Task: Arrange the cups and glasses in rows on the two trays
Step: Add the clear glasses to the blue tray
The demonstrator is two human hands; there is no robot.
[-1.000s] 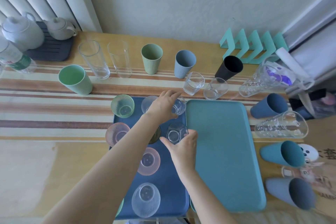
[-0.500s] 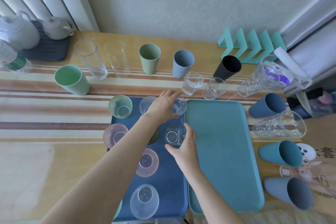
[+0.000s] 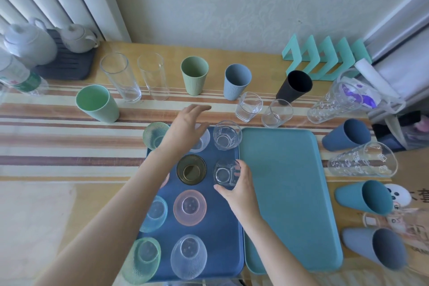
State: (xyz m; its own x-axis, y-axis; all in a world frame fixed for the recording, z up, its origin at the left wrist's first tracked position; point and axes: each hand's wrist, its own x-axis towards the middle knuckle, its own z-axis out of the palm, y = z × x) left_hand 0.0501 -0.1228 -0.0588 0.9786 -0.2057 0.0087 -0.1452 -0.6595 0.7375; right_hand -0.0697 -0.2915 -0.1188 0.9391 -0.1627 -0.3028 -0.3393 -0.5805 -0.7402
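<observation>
- The right hand (image 3: 240, 184) grips a small clear glass (image 3: 224, 173), with the thumb on its near side and the fingers curled round the side next to the teal tray (image 3: 285, 193).
- That glass is upright with its mouth up and its long axis vertical. It sits in the right-hand column of the dark blue tray (image 3: 220, 227); I cannot tell whether its base touches the tray.
- The left hand (image 3: 188, 125) is released, fingers stretched out and holding nothing. It hovers over the far end of the blue tray and partly covers a clear glass (image 3: 204, 143).
- Just right of the left hand, in the tray's far right corner, stands another clear glass (image 3: 226, 134), apart from the fingers.
- Between the two forearms stands an olive glass (image 3: 191, 169), with a pink glass (image 3: 190, 208) and a textured clear glass (image 3: 188, 256) nearer the person in the same column.
- The left column holds a green glass (image 3: 154, 134), a pale blue glass (image 3: 154, 213) and a second green glass (image 3: 141, 260).
- The teal tray lies touching the blue one on its right.
- Beyond the trays on the tabletop (image 3: 46, 216) stand a mint cup (image 3: 96, 103), two tall glasses (image 3: 120, 76), a green ribbed cup (image 3: 194, 75), a blue-grey cup (image 3: 236, 81) and a black cup (image 3: 294, 86), all mouths up.
</observation>
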